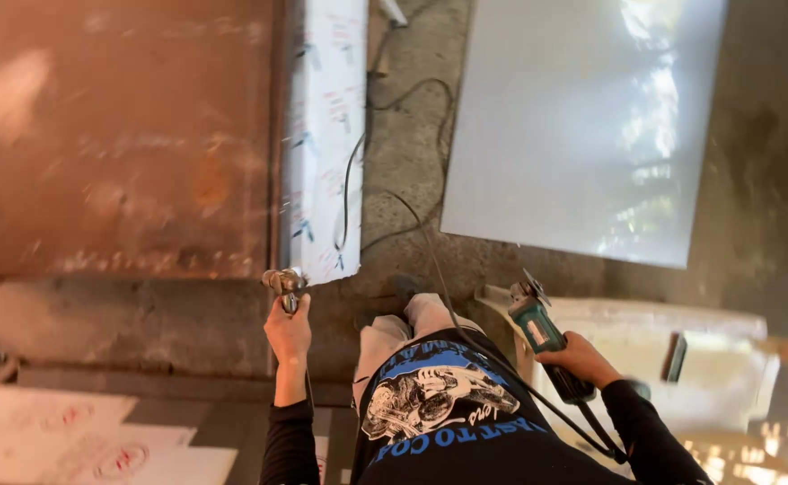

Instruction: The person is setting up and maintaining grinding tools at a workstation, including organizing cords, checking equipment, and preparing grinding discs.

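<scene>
Teal angle grinder [542, 334] clamped in right hand [582, 359]; left hand [289, 332] grips a small metal tool [283, 282] against the film-wrapped steel strip [326, 135] at centre frame; cutting seems paused, and the grinder would need bringing to the strip.

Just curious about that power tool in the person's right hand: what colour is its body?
The angle grinder is teal-green with a dark handle, gripped by the right hand; seen in the head view.

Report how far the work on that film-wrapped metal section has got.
Done: the film-wrapped section lies along the edge of the rusty steel plate; whether it has been cut or ground cannot be told. In hand: the left hand holds a small metal tool at the section's near end; the right hand holds a teal angle grinder away from it, corded. Left: the grinder is not yet on the section.
</scene>
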